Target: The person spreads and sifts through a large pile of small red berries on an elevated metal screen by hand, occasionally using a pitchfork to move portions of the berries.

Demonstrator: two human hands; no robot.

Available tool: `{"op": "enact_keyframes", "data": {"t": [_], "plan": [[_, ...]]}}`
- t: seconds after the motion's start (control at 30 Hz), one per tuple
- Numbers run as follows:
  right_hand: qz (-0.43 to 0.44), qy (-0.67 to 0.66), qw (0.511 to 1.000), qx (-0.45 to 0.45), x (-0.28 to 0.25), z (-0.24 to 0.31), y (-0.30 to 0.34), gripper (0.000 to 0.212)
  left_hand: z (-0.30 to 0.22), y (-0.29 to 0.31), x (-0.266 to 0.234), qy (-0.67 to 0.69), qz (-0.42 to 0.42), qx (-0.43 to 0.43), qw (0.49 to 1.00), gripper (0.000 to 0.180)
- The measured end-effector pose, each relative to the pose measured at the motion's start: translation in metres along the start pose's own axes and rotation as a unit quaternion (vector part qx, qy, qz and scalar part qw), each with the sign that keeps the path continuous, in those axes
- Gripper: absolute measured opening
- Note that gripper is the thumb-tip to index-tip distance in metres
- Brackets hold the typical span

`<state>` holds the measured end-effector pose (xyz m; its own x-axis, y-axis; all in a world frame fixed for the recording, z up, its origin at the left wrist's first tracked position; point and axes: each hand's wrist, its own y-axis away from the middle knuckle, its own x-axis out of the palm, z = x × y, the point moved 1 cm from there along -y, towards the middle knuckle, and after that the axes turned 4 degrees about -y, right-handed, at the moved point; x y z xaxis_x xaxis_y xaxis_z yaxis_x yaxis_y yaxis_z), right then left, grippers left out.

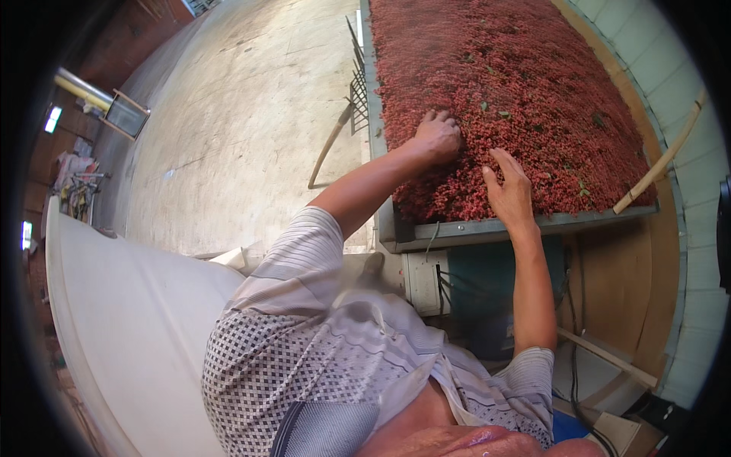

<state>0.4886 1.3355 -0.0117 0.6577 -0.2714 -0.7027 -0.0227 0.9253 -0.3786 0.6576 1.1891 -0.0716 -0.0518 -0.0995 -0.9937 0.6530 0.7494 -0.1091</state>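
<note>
A deep bed of small red berries (pixel 518 99), like Sichuan peppercorns with a few green leaves among them, fills a grey metal-framed tray (pixel 563 222). My left hand (pixel 439 137) is at the tray's left side, fingers curled down into the berries, their tips partly hidden. Closer to the near rim, my right hand (pixel 509 189) rests over the berries with its thumb and fingers apart. It appears to hold nothing. Both forearms reach forward over the tray's near edge.
A wooden-handled fork (pixel 335 141) leans against the tray's left side. A wooden pole (pixel 661 161) slants across its right corner. Left of me stands a large white curved container (pixel 137 305). Dark cables (pixel 572 327) hang below the tray, and a framed stand (pixel 126 114) is far left.
</note>
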Motion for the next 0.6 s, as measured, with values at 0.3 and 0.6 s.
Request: {"op": "enact_keyframes", "data": {"t": [0.3,0.6], "plan": [[0.086,0.144,0.986,0.018,0.035,-0.065,-0.013,0.050,-0.005,0.000,-0.007,0.009,-0.021,0.046,0.999,0.036],[0.010,0.090,0.995,0.035,-0.005,-0.037,-0.017,0.044,-0.017,-0.053,-0.004,0.092,-0.064,0.123,0.986,0.056]]}}
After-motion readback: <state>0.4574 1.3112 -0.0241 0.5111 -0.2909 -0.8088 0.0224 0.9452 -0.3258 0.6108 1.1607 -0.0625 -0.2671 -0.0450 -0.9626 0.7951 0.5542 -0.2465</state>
